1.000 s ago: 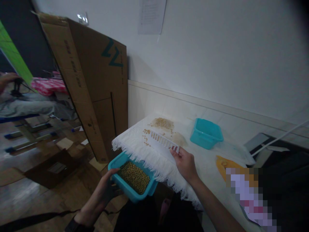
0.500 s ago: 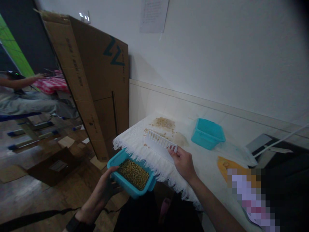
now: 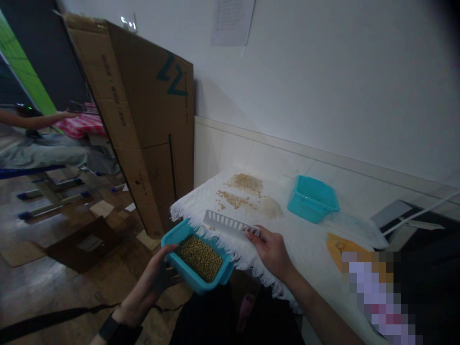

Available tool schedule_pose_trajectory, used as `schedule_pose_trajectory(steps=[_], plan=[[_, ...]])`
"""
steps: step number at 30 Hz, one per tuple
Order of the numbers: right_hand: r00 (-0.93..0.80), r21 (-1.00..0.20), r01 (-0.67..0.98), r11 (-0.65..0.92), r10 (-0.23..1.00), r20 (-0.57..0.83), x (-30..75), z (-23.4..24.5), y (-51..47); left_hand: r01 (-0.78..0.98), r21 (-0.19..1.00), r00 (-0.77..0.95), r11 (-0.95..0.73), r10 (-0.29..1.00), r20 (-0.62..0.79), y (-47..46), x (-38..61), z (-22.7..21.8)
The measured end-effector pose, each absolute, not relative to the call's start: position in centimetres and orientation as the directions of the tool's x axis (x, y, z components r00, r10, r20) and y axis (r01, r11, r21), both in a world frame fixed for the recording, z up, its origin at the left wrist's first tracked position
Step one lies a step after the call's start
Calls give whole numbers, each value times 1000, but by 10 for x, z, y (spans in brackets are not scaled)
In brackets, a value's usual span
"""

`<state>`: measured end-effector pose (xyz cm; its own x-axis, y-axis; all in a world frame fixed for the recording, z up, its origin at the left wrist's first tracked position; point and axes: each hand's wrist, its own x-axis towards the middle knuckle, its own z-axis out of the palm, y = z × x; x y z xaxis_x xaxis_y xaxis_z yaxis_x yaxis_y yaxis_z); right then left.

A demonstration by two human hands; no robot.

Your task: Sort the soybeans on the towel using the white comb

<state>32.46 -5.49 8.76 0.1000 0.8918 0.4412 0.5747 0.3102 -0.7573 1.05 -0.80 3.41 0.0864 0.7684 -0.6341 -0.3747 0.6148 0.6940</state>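
Note:
My left hand (image 3: 158, 270) grips the near-left rim of a blue plastic container (image 3: 179, 270), held just below the table's fringed edge. Inside it lies a layer of greenish beans (image 3: 201, 256). My right hand (image 3: 269, 249) is closed on the right end of a white slotted plastic strip (image 3: 230, 226), which lies slanted over the white cloth (image 3: 201, 196) near its fringe. Beyond the strip, loose beans (image 3: 233, 198) are scattered on the cloth. Farther back sits a pile of pale beans (image 3: 246, 183).
A second blue container (image 3: 312, 201) stands at the back right of the table by the wall. Beside it are a clear lid (image 3: 354, 230) and an orange item (image 3: 336, 247). A tall cardboard box (image 3: 143, 120) rises at left. Another person's arm (image 3: 36, 120) shows at far left.
My right hand has drawn the slotted strip toward the cloth's edge and the container, uncovering scattered beans behind it. My left hand keeps the container almost in place.

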Motion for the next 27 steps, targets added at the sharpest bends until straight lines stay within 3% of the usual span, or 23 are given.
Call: schedule_pose_trajectory(steps=[5,12,27], plan=[[94,-771,555,313,897,431,324,91,-55,-375,703,93,604,779,-620,-7,8,26],[335,-694,704,151,791,512,344,91,-30,-380,697,106,608,777,-620,-8,9,26],[352,-666,742,72,804,479,348,84,-33,-376,692,96,617,768,-633,-8,11,30]])
